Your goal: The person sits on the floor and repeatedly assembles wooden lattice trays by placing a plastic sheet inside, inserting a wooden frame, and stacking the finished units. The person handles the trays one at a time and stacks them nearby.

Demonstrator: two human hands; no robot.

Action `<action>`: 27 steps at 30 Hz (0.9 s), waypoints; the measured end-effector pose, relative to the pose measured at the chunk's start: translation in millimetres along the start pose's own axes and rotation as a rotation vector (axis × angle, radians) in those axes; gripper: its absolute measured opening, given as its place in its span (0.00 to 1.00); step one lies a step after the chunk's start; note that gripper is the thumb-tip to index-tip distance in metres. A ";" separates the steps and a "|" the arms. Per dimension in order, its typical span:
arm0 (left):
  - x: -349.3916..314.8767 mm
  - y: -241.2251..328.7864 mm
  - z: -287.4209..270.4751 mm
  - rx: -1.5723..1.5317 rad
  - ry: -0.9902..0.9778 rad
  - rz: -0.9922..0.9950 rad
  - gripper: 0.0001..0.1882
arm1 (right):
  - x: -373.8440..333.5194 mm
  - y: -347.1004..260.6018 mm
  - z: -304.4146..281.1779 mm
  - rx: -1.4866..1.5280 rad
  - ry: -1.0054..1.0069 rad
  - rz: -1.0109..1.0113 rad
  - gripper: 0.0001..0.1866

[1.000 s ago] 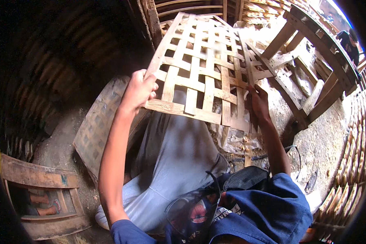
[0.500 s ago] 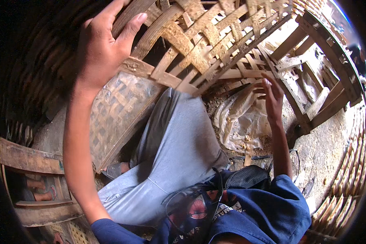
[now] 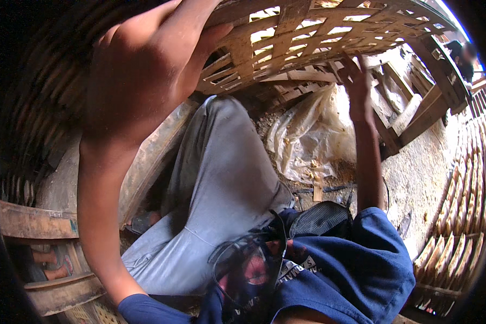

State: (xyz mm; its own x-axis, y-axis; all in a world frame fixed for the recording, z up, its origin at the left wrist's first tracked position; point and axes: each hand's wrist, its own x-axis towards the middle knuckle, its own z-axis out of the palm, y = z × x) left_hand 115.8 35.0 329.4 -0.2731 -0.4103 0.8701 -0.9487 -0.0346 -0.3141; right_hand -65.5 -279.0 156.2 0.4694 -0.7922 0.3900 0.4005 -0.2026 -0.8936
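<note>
A woven bamboo lattice panel [image 3: 286, 43] is held up across the top of the view, tilted so that light comes through its gaps. My left hand [image 3: 146, 70], large and close at the upper left, grips the panel's near left edge; its fingertips run out of view or behind the frame. Under the panel's right part, my right hand [image 3: 357, 86] is raised with fingers apart, the tips at or close to the lattice; contact is hard to make out. Below lies a crumpled clear plastic sheet [image 3: 308, 143], beside my grey-trousered leg [image 3: 221, 162].
To the right stands a wooden slatted frame [image 3: 434, 70]. Stacked bamboo pieces [image 3: 453, 216] line the far right. A flat board [image 3: 156, 148] leans left of my leg, and a wooden bench-like frame [image 3: 35, 221] is at lower left. Another person [image 3: 461, 56] is at upper right.
The panel has tipped up and shifted rightward, its weave now seen at a flatter angle. My left hand has come nearer to the camera, and my right hand has moved up toward the lattice.
</note>
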 end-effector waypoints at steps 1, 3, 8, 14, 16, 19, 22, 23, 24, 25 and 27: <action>3.0 2.4 -2.6 0.039 -0.035 0.057 0.17 | -12.9 2.7 25.8 -0.235 0.071 -0.042 0.43; 6.4 4.5 3.3 0.017 -0.090 0.038 0.14 | -13.7 33.9 34.4 -0.748 0.020 -0.395 0.41; 36.8 -15.3 1.1 -0.253 -0.380 -0.136 0.08 | -16.5 109.2 61.4 -1.000 0.086 -0.458 0.41; 42.4 -14.0 16.6 -0.140 -0.310 -0.005 0.07 | -23.4 130.1 63.6 -1.107 0.103 -0.521 0.37; 48.4 -12.5 16.7 -0.220 -0.345 -0.047 0.07 | -25.3 137.2 67.1 -1.101 0.135 -0.476 0.36; 50.6 -7.4 8.9 -0.310 -0.416 -0.134 0.06 | -32.3 130.9 76.7 -1.034 0.145 -0.488 0.34; 46.7 -8.8 12.3 -0.278 -0.355 -0.071 0.06 | -33.2 125.5 77.7 -0.984 0.145 -0.466 0.32; 45.1 -11.6 12.4 -0.269 -0.343 -0.069 0.07 | -32.7 123.5 77.6 -0.991 0.140 -0.478 0.31; 43.6 -13.3 13.3 -0.260 -0.345 -0.080 0.07 | -32.4 122.0 77.3 -0.998 0.135 -0.489 0.30; 41.9 -14.2 13.1 -0.245 -0.347 -0.097 0.07 | -32.0 121.6 75.6 -1.009 0.132 -0.502 0.30; 38.6 -16.1 12.9 -0.224 -0.351 -0.130 0.08 | -33.0 123.0 71.3 -1.068 0.132 -0.502 0.29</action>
State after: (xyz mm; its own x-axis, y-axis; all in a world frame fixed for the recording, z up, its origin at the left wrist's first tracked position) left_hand 122.6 7.9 363.2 -0.1156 -0.7017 0.7030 -0.9933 0.0766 -0.0869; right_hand 24.4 -236.7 49.2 0.3375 -0.5274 0.7797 -0.3719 -0.8356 -0.4043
